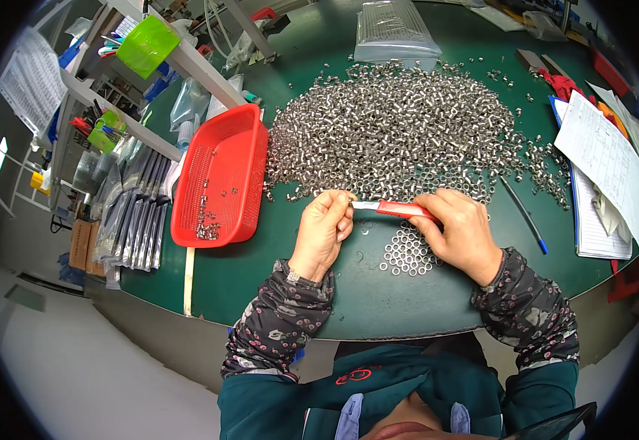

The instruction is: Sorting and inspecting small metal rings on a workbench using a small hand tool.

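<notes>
Knife [405, 210] with a red handle, its blade reaching from the right hand [457, 229] to the left hand [322, 229] over a green surface [378, 308].
From the left, a red plastic basket [220, 139] holds some small metal pieces. Next, the left hand has thumb and forefinger pinched together at the blade's tip, its other fingers curled in; what, if anything, it grips is too small to tell. A large heap of short, shiny metal tubes [393, 125] spreads beyond both hands. Loose metal rings [407, 255] lie just beside the right hand, which is closed around the knife's handle. Farther right lie a dark pen [525, 215] with a blue end and sheets of paper [604, 158].
</notes>
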`<state>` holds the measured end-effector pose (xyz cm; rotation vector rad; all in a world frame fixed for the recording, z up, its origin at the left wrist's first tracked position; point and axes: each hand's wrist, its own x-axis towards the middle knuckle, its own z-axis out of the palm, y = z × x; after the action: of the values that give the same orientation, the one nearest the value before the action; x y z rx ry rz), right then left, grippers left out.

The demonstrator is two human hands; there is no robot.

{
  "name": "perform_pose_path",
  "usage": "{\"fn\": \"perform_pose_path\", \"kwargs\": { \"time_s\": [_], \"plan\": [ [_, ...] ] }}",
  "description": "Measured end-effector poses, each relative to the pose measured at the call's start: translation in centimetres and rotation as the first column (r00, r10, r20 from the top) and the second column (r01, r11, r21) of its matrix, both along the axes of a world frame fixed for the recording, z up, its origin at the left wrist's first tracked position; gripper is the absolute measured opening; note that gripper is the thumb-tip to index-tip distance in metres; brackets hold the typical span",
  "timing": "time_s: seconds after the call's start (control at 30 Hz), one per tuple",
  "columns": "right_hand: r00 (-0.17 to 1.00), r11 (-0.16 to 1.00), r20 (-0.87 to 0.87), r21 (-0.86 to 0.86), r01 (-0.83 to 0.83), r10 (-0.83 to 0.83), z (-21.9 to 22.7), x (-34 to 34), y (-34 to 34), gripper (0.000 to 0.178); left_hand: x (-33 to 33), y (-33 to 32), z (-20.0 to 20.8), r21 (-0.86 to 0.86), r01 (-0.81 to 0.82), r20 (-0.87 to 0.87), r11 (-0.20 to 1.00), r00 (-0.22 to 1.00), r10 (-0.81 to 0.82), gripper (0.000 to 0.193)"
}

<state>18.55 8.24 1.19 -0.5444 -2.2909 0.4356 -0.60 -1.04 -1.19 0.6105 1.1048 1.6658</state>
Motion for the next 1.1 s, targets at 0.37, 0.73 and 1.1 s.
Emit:
{"fn": "perform_pose_path", "kwargs": {
  "time_s": [0.37,0.73,1.1],
  "plan": [
    [1.000,0.999,0.013,0.043,0.011,-0.012,0.18,0.05,-0.06,0.017,0.02,0.05,-0.01,-0.013,-0.006,-0.036,1.000,0.999,0.005,0.015],
    [1.000,0.998,0.005,0.062,0.008,-0.008,0.17,0.03,-0.09,0.017,0.05,0.08,0.12,-0.019,-0.012,-0.070,1.000,0.997,0.011,0.016],
    [1.000,0.998,0.002,0.060,0.000,0.000,0.32,0.09,-0.17,0.016,0.33,0.16,0.20,-0.017,-0.031,-0.087,0.999,0.996,0.030,0.018]
  ]
}}
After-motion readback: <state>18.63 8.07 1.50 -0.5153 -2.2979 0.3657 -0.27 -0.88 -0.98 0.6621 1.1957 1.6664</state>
